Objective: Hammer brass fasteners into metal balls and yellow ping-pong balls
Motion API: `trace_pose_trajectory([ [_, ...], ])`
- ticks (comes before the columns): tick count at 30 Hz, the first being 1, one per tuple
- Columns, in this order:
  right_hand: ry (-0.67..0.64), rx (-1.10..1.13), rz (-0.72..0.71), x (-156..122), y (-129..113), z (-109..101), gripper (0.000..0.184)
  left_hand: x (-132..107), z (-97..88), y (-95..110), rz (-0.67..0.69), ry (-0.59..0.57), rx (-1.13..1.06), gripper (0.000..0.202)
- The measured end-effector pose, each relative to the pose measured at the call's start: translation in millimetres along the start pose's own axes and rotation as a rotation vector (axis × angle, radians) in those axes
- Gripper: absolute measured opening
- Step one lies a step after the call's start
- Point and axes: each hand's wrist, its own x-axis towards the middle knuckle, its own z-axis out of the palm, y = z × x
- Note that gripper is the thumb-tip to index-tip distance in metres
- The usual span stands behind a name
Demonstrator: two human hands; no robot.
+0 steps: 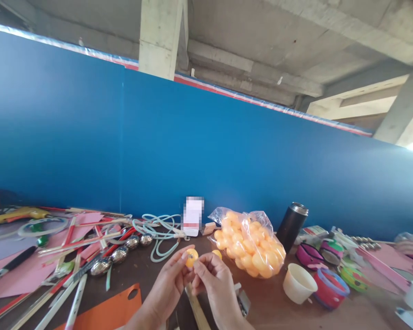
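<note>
My left hand [168, 286] and my right hand [215, 284] meet low in the middle of the view, fingers pinched together round a small orange ball [192, 257]. A second orange ball [216, 253] shows just behind my right fingers; whether it lies on the table or is held I cannot tell. A clear plastic bag [249, 243] full of several orange balls lies just beyond my right hand.
On the brown table [278, 311]: a black flask [292, 227], a white cup [298, 284], coloured tape rolls [330, 288], a pale green cord [158, 231], metal spoons [119, 254], sticks, pink paper [24, 275], an orange sheet [106, 311]. A blue wall [192, 151] stands behind.
</note>
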Motion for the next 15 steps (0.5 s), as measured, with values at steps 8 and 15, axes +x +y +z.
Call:
trace_pose_trajectory([
  [8, 0.009, -0.002, 0.057, 3.8, 13.7, -10.0, 0.025, -1.8, 0.9, -0.8, 0.032, -0.016, 0.043, 0.034],
  [15, -0.003, 0.031, 0.061, 3.6, 13.3, -6.4, 0.022, -1.2, 5.0, -1.0, 0.067, 0.019, 0.14, 0.034],
])
